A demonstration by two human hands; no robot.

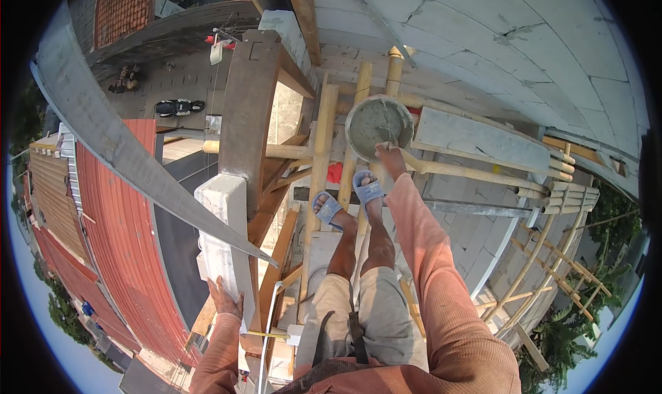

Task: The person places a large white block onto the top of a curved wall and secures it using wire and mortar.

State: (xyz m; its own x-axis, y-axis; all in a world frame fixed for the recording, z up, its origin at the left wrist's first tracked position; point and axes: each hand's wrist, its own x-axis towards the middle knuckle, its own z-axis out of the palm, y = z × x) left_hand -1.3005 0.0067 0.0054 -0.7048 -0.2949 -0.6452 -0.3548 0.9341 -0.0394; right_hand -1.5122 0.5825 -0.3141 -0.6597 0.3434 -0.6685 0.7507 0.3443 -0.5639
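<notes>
My right hand [389,158] is closed at the near rim of a round bucket [372,122] of wet grey mortar, gripping it, with the arm stretched forward. My left hand [226,297] lies against the side of a white block column [224,208] at the lower left, fingers apart and holding nothing. My feet, in blue slide sandals [365,187], stand on lengthwise bamboo poles [321,146] just below the bucket.
A block wall [483,22] rises top right; a grey board [483,135] lies on bamboo. A long metal strip [138,159] crosses the left. Beside the scaffold is a drop toward a paved street with a scooter [178,108] and red roofs [117,208]. Bamboo framing [558,256] stands right.
</notes>
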